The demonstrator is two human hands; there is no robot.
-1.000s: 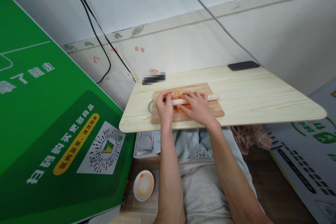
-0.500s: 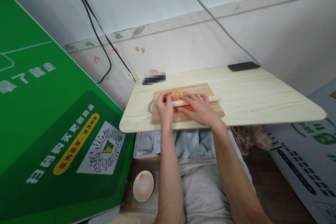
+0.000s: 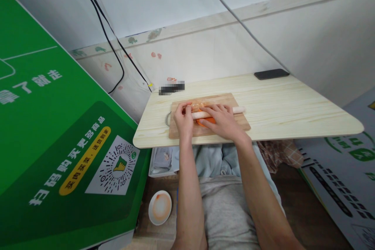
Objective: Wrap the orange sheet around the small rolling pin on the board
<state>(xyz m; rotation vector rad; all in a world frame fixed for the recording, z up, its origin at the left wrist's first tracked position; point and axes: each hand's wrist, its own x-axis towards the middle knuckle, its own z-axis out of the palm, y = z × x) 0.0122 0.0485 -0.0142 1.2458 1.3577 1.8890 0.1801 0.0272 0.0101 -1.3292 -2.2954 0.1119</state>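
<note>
A pale wooden rolling pin [image 3: 200, 115] lies slanted across the wooden cutting board [image 3: 175, 129]. My left hand [image 3: 184, 120] is curled around the pin's left end, thumb and fingers bent together. Laid over the pin's right part is my right hand [image 3: 223, 120], its fingers bent across it; the pin's tip sticks out beyond. Pressed under the pin is a flat, bright orange piece [image 3: 208, 122] that looks like dough, partly hidden by my right fingers. Shiny, crinkled orange material [image 3: 199, 105] lies just behind the pin; I cannot make out what it is.
The board rests on a light wood-grain table [image 3: 293, 113]. A black phone [image 3: 271, 74] lies at its back right, and a blurred dark object [image 3: 172, 88] at the back left. Below on the left stands a white bowl [image 3: 159, 208]. A green printed panel [image 3: 73, 125] rises at left.
The rolling pin and my right hand have shifted very slightly to the left. My left hand keeps nearly the same place.
</note>
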